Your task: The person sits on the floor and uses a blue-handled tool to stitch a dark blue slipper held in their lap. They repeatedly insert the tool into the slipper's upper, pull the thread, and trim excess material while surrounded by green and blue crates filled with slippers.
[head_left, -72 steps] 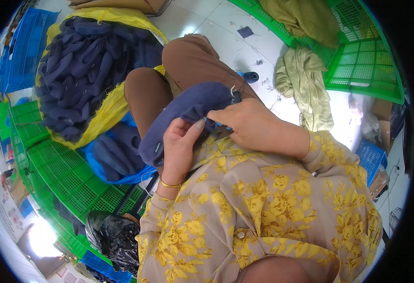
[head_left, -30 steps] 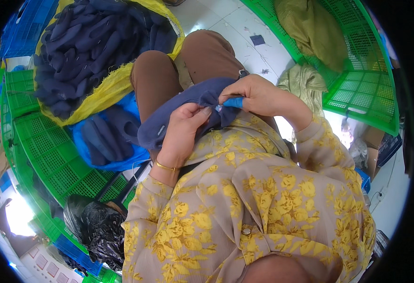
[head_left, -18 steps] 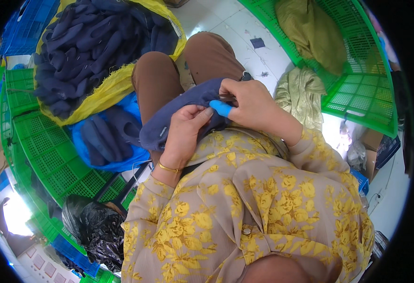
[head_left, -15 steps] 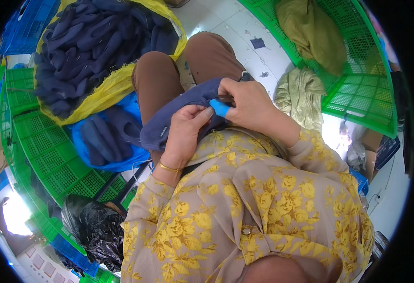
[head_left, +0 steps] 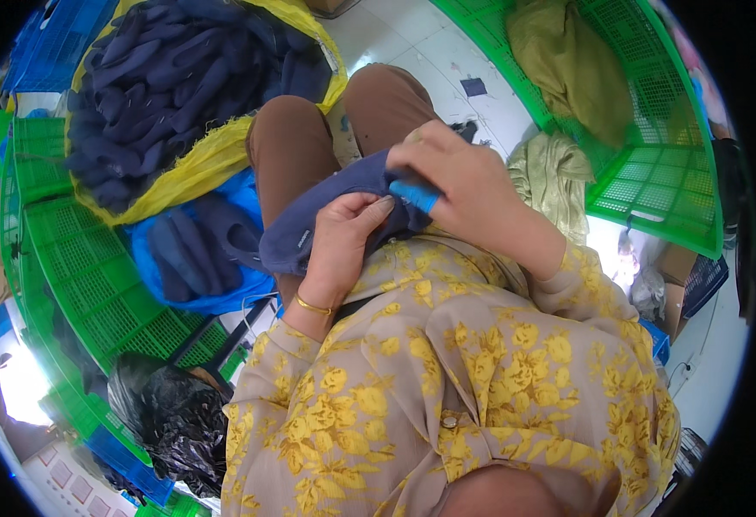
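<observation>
A navy fabric shoe upper [head_left: 296,233] with a small pale mark lies slantwise across my lap, its far right end between my hands. My left hand [head_left: 343,237] is closed on its near edge, thumb and forefinger pinching the fabric. A gold bangle circles that wrist. My right hand [head_left: 455,177], with blue tape on one digit, is closed over the upper's right end; its curled fingers hide what lies under them. A small dark thing [head_left: 464,131] shows just beyond this hand, too unclear to name.
At far left, a yellow woven sack [head_left: 214,142] holds a heap of navy pieces. Several similar pieces lie in a blue bag [head_left: 253,194]. Green crates [head_left: 102,276] stand at left; another green crate [head_left: 653,185] with olive cloth is at right. A black plastic bag [head_left: 171,422] sits near left.
My right hand has shifted slightly right and turned, its knuckles now higher over the upper's end. The dark thing beyond it shows more. My left hand keeps its pinch, almost still.
</observation>
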A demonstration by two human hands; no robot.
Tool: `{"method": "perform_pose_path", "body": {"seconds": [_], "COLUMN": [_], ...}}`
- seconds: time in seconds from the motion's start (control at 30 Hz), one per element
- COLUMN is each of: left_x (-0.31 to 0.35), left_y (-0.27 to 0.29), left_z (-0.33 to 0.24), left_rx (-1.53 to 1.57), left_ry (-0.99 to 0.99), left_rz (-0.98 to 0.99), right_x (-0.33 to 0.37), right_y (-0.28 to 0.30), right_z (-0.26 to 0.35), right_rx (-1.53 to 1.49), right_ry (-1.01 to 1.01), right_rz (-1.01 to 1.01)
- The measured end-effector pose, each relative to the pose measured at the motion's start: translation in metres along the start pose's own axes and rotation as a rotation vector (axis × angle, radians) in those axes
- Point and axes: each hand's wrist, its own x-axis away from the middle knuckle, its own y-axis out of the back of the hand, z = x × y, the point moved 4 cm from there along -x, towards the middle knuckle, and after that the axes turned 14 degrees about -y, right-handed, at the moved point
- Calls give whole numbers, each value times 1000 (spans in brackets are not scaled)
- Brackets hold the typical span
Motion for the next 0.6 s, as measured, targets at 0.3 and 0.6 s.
{"method": "perform_pose_path", "body": {"seconds": [0.3,0.6], "left_x": [2,5], "left_y": [4,-5], "left_z": [10,-6], "left_rx": [92,29], "left_ry": [-47,-147], "left_rz": [22,-8], "right_x": [-1,-3], "right_y": [-14,-15], "right_z": [14,27], "right_rx": [276,-23], "right_ry": [262,468], "right_rz": [181,37]}}
